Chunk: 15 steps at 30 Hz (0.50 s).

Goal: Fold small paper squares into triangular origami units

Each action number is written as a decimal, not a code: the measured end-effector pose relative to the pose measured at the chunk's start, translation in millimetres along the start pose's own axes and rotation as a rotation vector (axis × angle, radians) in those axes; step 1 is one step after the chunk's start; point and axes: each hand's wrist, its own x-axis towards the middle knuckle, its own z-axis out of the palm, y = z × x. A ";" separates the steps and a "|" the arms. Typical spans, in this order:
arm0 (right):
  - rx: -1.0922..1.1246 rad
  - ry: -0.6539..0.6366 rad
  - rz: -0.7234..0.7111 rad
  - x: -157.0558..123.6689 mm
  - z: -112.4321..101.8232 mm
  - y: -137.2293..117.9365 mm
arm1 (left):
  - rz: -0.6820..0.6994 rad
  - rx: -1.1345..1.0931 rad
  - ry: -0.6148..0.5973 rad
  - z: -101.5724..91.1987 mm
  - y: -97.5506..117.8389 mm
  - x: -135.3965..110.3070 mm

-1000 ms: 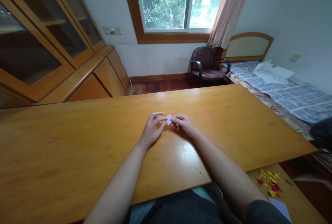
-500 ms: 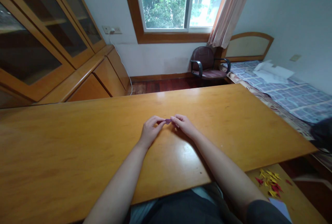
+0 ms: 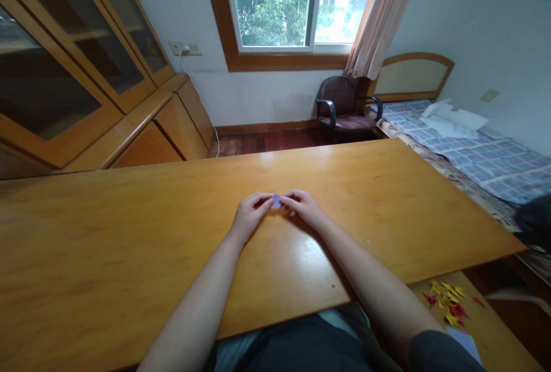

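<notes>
A small purple piece of folded paper (image 3: 276,201) is held between my two hands, just over the middle of the wooden table (image 3: 129,257). My left hand (image 3: 252,214) pinches its left edge between thumb and fingertips. On the opposite edge, my right hand (image 3: 301,205) grips it the same way. A flat, light face of the paper is turned up toward me. Its finer creases are too small to make out.
Several yellow and red folded paper pieces (image 3: 450,302) lie on a lower wooden surface at the right, near a stack of lilac paper (image 3: 465,342). Beyond the table stand an office chair (image 3: 344,105), a bed (image 3: 486,148) and a cabinet (image 3: 142,113).
The purple paper has been turned, and its lighter, wider face now shows instead of a darker, narrow shape. Both hands have shifted only slightly and still hold it.
</notes>
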 end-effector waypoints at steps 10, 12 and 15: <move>-0.071 -0.009 -0.004 -2.0 1.9 -1.1 | -0.030 0.000 -0.046 0.2 2.9 0.8; -0.101 -0.017 -0.019 -2.7 1.9 -0.6 | -0.068 -0.020 -0.053 0.4 1.8 1.2; -0.141 -0.031 -0.036 -3.0 1.3 1.0 | -0.134 -0.087 -0.079 0.0 0.1 2.1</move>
